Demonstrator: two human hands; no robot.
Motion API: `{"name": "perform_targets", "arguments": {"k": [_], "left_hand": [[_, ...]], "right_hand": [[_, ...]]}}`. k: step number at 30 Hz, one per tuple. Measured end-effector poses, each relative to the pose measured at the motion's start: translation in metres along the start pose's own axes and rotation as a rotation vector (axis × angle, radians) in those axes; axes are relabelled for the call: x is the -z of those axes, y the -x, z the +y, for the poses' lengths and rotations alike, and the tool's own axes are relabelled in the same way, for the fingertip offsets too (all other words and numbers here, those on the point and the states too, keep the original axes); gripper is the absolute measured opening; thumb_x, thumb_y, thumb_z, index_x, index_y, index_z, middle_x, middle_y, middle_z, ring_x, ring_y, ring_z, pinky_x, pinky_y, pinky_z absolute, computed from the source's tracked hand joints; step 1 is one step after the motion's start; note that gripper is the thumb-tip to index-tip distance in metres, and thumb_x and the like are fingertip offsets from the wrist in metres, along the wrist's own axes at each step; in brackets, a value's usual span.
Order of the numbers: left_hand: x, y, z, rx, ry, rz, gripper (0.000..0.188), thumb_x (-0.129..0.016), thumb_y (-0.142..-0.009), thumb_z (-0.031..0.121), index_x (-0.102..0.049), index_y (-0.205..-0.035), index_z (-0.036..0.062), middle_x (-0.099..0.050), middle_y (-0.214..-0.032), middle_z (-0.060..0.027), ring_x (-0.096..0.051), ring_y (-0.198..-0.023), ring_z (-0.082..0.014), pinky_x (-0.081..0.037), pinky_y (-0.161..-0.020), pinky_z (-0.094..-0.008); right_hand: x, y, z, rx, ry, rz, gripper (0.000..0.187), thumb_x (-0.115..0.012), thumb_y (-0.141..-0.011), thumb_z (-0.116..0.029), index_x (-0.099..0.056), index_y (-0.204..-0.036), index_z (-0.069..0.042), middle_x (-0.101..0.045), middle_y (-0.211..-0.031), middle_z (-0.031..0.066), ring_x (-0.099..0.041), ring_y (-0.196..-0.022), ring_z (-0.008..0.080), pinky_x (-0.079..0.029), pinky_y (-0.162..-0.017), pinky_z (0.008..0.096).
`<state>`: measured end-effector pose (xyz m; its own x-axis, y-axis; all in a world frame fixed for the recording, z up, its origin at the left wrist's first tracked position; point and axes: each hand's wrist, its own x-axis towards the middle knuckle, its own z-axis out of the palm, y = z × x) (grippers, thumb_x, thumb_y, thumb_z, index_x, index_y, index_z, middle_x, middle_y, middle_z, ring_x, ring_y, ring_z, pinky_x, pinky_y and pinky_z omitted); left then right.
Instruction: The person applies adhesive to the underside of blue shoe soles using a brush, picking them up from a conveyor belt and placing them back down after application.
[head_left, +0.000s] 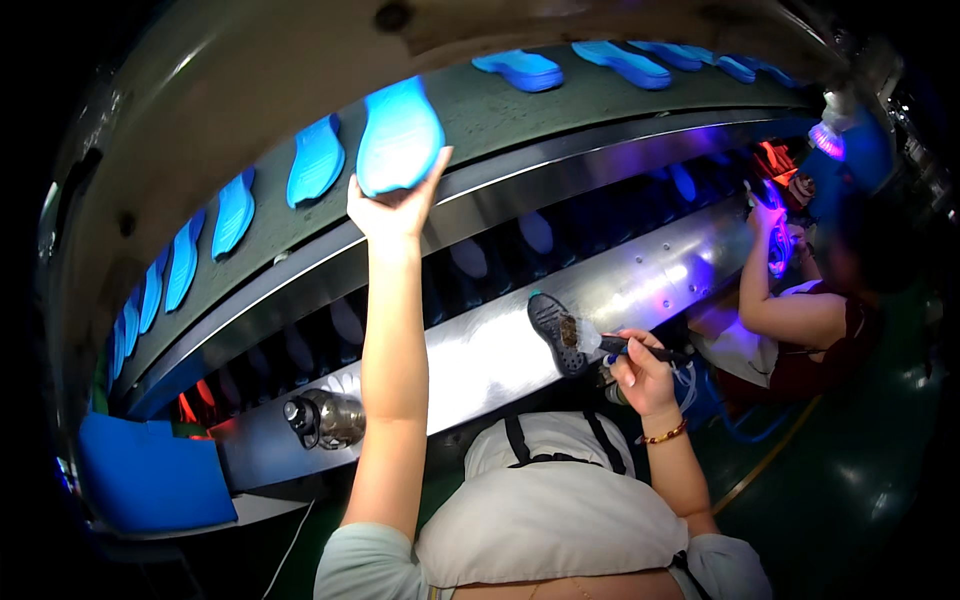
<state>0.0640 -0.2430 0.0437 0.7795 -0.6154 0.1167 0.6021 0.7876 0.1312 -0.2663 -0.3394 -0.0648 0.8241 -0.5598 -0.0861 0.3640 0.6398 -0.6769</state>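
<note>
My left hand (398, 205) reaches up to the conveyor belt and grips the near end of a bright blue shoe sole (398, 135), with fingers along both of its sides. In my right hand (642, 375) is a brush (612, 345) with a dark handle and a whitish head. The brush head is at the edge of a dark, sole-shaped piece (552, 322) with holes and a brown patch, lying on the metal ledge (470, 375). Whether the brush touches that piece I cannot tell.
More blue soles (316, 160) lie along the grey belt (480, 120). Dark pieces with pale tops stand on the shelf below it. A clear bottle (328, 420) rests on the ledge at left, near a blue panel (150, 470). A co-worker (790, 320) handles a purple-lit piece at right.
</note>
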Motion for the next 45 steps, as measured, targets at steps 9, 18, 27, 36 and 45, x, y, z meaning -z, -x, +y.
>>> {"name": "perform_targets", "arguments": {"k": [9, 18, 27, 36, 45], "left_hand": [[-0.013, -0.054, -0.072, 0.041, -0.232, 0.167, 0.082, -0.045, -0.08, 0.049, -0.009, -0.135, 0.0005, -0.02, -0.139, -0.0131, -0.023, -0.128, -0.0245, -0.016, -0.105, -0.0405], [-0.03, -0.164, -0.17, -0.319, -2.49, -0.316, 0.057, -0.052, -0.08, 0.036, -0.037, -0.129, 0.0124, -0.034, -0.133, -0.0164, -0.025, -0.125, -0.0351, -0.021, -0.103, -0.0408], [-0.034, -0.059, -0.12, -0.889, -2.613, -0.728, 0.022, -0.065, -0.071, 0.023, -0.056, -0.079, 0.0047, -0.056, -0.077, -0.0104, -0.05, -0.081, -0.0277, -0.038, -0.073, -0.0387], [0.045, 0.074, -0.1, -0.416, -0.858, 0.08, 0.039, -0.05, -0.075, 0.006, -0.041, -0.112, -0.0014, -0.046, -0.11, -0.0106, -0.047, -0.103, -0.0207, -0.039, -0.09, -0.0342], [0.055, 0.156, -0.081, 0.556, -0.159, -0.112, 0.077, -0.052, -0.073, 0.054, -0.036, -0.122, -0.0029, -0.048, -0.115, -0.0196, -0.048, -0.107, -0.0317, -0.037, -0.093, -0.0453]], "right_hand": [[0.047, 0.011, -0.023, -0.028, -0.067, 0.215, 0.013, -0.051, -0.084, -0.005, -0.057, -0.094, 0.0, -0.059, -0.081, 0.0091, -0.049, -0.052, 0.0097, -0.039, -0.048, 0.0211], [0.057, 0.0, -0.033, -0.005, 0.04, 0.067, 0.027, -0.057, -0.083, -0.014, -0.053, -0.105, 0.001, -0.059, -0.091, 0.0088, -0.058, -0.076, 0.0142, -0.043, -0.066, 0.023], [0.087, 0.003, -0.033, 0.082, 0.093, 0.194, 0.019, -0.054, -0.081, 0.001, -0.056, -0.099, 0.001, -0.057, -0.106, 0.0174, -0.057, -0.085, 0.0148, -0.046, -0.076, 0.0253], [0.039, -0.041, -0.07, 0.161, 0.035, 0.044, 0.019, -0.052, -0.077, 0.0, -0.058, -0.095, 0.005, -0.059, -0.098, 0.0191, -0.056, -0.094, 0.0256, -0.043, -0.087, 0.0353], [-0.012, -0.057, -0.063, 0.11, 0.141, -0.284, 0.022, -0.053, -0.075, 0.002, -0.058, -0.096, 0.005, -0.061, -0.097, 0.0183, -0.058, -0.093, 0.023, -0.042, -0.088, 0.0313]]}}
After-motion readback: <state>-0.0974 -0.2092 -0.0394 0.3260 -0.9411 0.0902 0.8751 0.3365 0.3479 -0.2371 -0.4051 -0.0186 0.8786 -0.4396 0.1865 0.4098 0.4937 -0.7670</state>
